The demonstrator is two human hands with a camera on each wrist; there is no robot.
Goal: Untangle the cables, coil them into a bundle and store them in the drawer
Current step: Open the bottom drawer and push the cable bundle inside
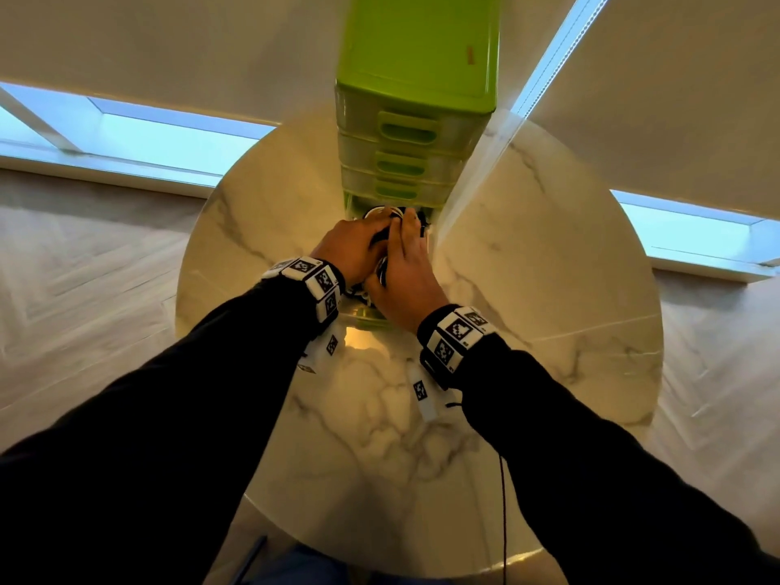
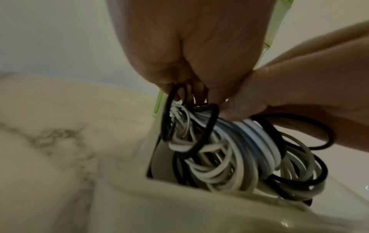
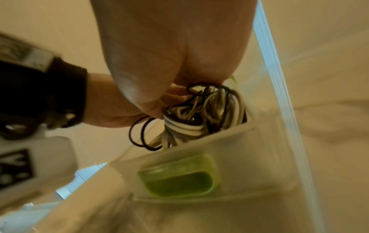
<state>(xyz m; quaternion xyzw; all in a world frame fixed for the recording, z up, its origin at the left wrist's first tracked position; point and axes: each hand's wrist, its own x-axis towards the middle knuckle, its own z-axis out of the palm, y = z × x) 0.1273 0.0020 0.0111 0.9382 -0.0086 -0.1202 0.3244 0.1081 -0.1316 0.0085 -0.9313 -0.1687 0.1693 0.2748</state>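
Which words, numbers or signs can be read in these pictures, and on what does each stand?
No text can be read.
Orange mark on top of the green drawer unit: too blurred to read.
Black-and-white square code tags on the left wristband and right wristband: patterns only, no letters.
Tiny print beside the tags: too small to read.

Home room (marble table (image 1: 548, 247), wood floor (image 1: 84, 268))
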